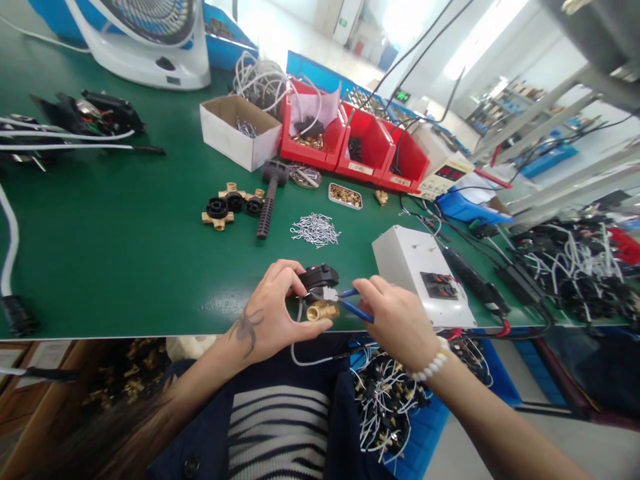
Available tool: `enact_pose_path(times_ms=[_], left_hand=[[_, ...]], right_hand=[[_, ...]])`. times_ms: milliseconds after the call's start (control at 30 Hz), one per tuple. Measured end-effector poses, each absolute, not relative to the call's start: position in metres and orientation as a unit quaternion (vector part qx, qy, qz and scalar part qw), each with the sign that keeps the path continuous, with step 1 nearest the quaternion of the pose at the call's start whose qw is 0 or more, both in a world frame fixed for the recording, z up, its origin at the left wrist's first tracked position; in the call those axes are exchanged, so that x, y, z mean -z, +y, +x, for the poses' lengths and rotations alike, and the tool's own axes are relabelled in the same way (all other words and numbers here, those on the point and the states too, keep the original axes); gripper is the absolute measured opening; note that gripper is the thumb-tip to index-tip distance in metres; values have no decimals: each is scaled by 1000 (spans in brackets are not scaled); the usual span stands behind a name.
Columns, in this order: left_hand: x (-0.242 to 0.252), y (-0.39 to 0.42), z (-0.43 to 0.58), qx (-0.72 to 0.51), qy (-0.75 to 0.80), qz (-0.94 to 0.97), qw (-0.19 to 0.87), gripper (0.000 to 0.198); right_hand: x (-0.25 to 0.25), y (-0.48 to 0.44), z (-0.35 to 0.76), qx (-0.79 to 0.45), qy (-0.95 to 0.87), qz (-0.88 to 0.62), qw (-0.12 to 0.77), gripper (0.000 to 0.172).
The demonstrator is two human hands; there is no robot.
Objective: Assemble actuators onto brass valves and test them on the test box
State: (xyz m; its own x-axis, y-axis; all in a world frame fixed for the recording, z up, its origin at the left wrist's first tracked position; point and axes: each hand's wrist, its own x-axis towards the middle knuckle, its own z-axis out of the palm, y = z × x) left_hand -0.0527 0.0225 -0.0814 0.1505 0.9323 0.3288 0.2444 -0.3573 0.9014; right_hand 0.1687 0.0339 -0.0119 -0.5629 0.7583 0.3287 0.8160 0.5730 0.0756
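Near the front edge of the green table, my left hand point(273, 310) is closed around a valve assembly, which has a round black housing point(321, 275) on top and a brass body point(320, 311) below. A white cable hangs from it. My right hand point(397, 320) grips blue-handled pliers point(356, 311), whose jaws point left and reach the assembly between housing and brass body. The exact jaw tips are too small to make out. Beyond my hands lies a pile of silver pins point(315, 230).
A grey tester box point(413, 270) stands right of my hands. Farther back are a dark mallet point(270, 200), brass valves point(219, 215), a white carton point(240, 133), red bins point(313, 152) and a white fan point(145, 63). A blue crate point(425, 427) of wired parts sits below the table edge.
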Motion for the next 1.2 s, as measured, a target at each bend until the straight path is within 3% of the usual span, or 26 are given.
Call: enact_pose_path(times_ms=[67, 200, 367, 433, 600, 700, 800, 900, 1000, 1133, 1200], left_hand=[[82, 22, -53, -480, 440, 671, 354, 40], [81, 23, -53, -479, 440, 673, 352, 38], [80, 22, -52, -470, 448, 674, 353, 38], [81, 21, -51, -480, 460, 659, 351, 40], [73, 21, -52, -512, 456, 668, 290, 48], [61, 23, -52, -503, 429, 712, 236, 52], [48, 24, -45, -483, 403, 756, 178, 52], [39, 23, -36, -466, 377, 787, 145, 49], [32, 22, -31, -447, 346, 812, 146, 42], [26, 21, -25, -451, 331, 815, 152, 8], [24, 20, -21, -464, 335, 809, 136, 12]], right_hand=[[14, 34, 169, 95, -883, -450, 95, 22], [13, 31, 169, 74, -824, -510, 234, 16], [28, 29, 164, 28, -865, -492, 91, 21], [37, 32, 164, -13, -835, -539, 107, 17], [59, 38, 175, 7, -759, -645, 87, 49], [60, 33, 175, -40, -768, -610, 193, 51], [48, 21, 165, -301, -693, -547, 360, 52], [38, 9, 151, -514, -571, -462, 444, 61], [38, 1, 144, -542, -512, -429, 510, 61], [42, -5, 145, -508, -502, -439, 545, 58], [42, -7, 149, -489, -503, -446, 556, 58]])
